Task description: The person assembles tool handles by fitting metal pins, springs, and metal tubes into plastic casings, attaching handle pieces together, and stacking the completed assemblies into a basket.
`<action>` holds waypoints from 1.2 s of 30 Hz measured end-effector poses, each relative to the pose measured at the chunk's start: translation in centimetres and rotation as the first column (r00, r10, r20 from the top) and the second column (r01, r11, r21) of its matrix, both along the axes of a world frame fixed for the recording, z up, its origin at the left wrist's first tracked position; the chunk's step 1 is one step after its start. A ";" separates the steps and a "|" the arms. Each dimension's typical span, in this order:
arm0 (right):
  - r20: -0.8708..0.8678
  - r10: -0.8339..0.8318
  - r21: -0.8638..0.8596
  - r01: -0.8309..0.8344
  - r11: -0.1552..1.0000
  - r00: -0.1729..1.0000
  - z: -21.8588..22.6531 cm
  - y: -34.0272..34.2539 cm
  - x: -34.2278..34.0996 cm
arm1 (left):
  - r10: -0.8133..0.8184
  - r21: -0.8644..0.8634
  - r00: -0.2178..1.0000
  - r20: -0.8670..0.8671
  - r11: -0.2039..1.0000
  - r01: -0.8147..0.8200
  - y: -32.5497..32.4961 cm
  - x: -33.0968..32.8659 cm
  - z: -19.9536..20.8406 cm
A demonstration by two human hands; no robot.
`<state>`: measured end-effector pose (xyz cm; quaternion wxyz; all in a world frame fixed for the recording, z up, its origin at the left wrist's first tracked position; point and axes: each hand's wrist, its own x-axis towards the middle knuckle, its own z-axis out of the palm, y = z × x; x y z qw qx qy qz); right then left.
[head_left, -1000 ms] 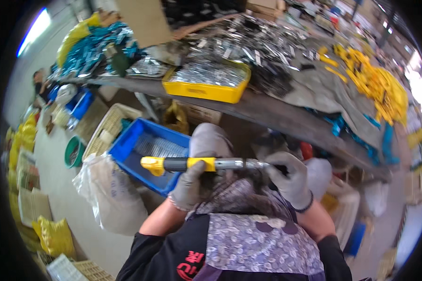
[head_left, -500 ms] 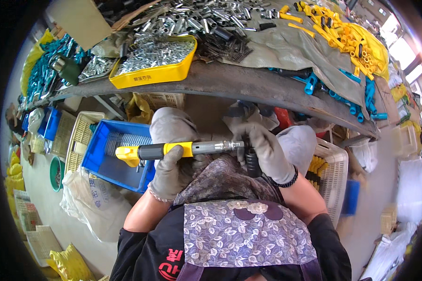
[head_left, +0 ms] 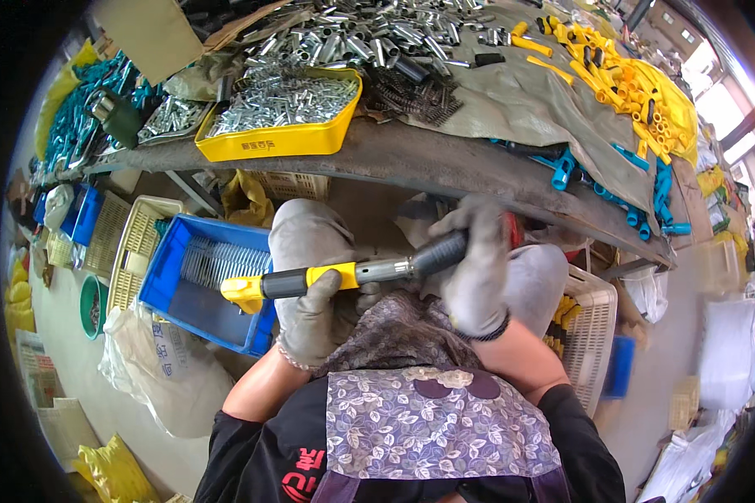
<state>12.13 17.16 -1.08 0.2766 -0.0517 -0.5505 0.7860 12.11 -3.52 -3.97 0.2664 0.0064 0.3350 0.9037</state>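
Observation:
My gloved left hand is closed round the yellow and black band of a long tool-like piece with a metal tube. Its hooked yellow end points left, over the rim of a blue crate. At the right end, a black grip sleeve sits against or over the tube's tip, tilted up to the right. My gloved right hand is at the sleeve's outer end. Motion smears its fingers, so their hold on the sleeve is unclear. Both hands are above my lap.
The blue crate holds a row of flat metal pieces. On the bench ahead stand a yellow tray of small metal parts, a pile of metal tubes and yellow parts. A white basket is at my right.
The black sleeve has gone from upright beside the tube's tip to roughly in line with it. My right hand has moved slightly right and up. The piece now slants upward to the right.

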 end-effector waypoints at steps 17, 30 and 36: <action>0.390 0.514 0.498 -0.645 0.580 0.764 0.1 1.1 3.7 | 0.002 -0.023 0.999 -0.047 1.000 -0.003 -2.2 -0.2 -2.2; 0.267 0.312 0.753 -0.400 0.522 0.912 -2.3 4.8 3.5 | 0.051 -0.064 0.994 0.095 0.997 -0.045 -0.4 -0.2 -0.6; 0.232 0.250 0.747 -0.337 0.574 0.940 -3.4 3.8 4.1 | 0.080 -0.111 0.995 0.057 0.991 -0.073 0.6 -0.3 -0.6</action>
